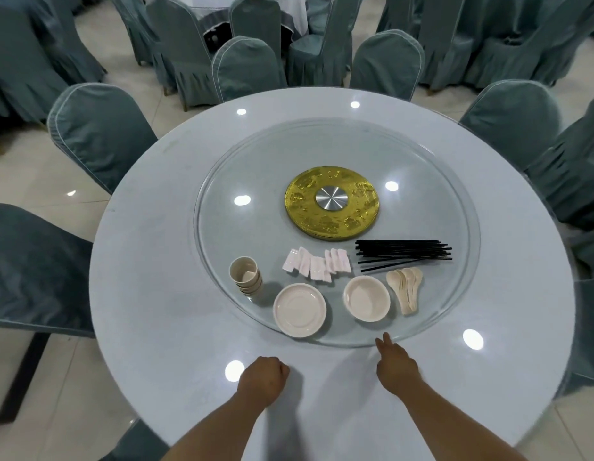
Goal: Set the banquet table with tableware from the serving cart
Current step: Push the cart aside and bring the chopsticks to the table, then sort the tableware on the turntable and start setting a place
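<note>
Nearest on the round white bench (pixel 149 294), the left hand (pixel 262 380) rests with fingers curled into a fist, holding nothing, while the right hand (pixel 395 364) stretches straight fingers (pixel 386 341) to the glass turntable (pixel 222 181) rim. Just beyond lie a plate (pixel 299 310), a bowl (pixel 366 298), spoons (pixel 406 287) and stacked cups (pixel 245 276). Farther in sit white rests (pixel 317 264), black chopsticks (pixel 404 254) and the gold hub (pixel 332 207).

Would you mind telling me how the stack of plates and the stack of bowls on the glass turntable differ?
The plates are flat and shallow with a wide rim; the bowls are deeper with steep sides. The plates sit to the left, nearer the cups; the bowls sit beside the spoons. Both are cream, round and untouched.
</note>
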`<move>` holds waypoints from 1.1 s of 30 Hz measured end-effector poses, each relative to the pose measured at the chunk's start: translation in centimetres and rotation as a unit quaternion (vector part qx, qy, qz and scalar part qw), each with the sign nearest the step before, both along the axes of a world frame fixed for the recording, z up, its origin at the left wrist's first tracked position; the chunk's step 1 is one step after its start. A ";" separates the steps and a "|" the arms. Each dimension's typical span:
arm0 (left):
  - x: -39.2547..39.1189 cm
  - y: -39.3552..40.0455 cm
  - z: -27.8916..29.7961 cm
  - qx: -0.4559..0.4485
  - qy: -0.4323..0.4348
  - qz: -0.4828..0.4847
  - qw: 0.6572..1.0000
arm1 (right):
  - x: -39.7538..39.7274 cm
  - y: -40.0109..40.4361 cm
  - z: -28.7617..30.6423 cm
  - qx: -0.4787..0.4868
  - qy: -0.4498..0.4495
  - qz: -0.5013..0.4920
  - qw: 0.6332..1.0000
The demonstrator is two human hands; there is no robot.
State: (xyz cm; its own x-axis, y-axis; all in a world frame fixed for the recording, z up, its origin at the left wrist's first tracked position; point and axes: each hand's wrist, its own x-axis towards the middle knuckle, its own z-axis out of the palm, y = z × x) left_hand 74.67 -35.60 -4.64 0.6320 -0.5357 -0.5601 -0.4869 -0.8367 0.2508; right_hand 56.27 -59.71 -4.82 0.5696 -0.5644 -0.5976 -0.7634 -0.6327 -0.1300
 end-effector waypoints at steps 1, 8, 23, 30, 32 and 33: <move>0.1 0.1 0.1 -0.001 -0.005 -0.001 1.000 | 0.0 0.0 -0.2 -0.001 0.000 -0.002 1.000; 1.8 0.9 0.8 -0.040 -0.017 0.027 0.999 | 1.0 -0.4 0.4 -0.069 0.012 -0.009 0.997; 11.6 -1.5 9.7 -0.264 -0.084 0.109 0.955 | 13.0 3.6 7.1 0.008 -0.170 0.051 0.984; 11.9 -6.1 11.3 -0.129 -0.070 -0.036 0.989 | 15.6 5.0 7.9 0.049 -0.198 0.063 0.977; 11.7 -6.8 11.2 -0.107 -0.085 -0.061 0.989 | 15.5 5.1 7.9 0.056 -0.195 0.054 0.978; 11.6 -7.1 11.3 -0.099 -0.093 -0.071 0.988 | 15.4 5.1 7.9 0.060 -0.193 0.049 0.978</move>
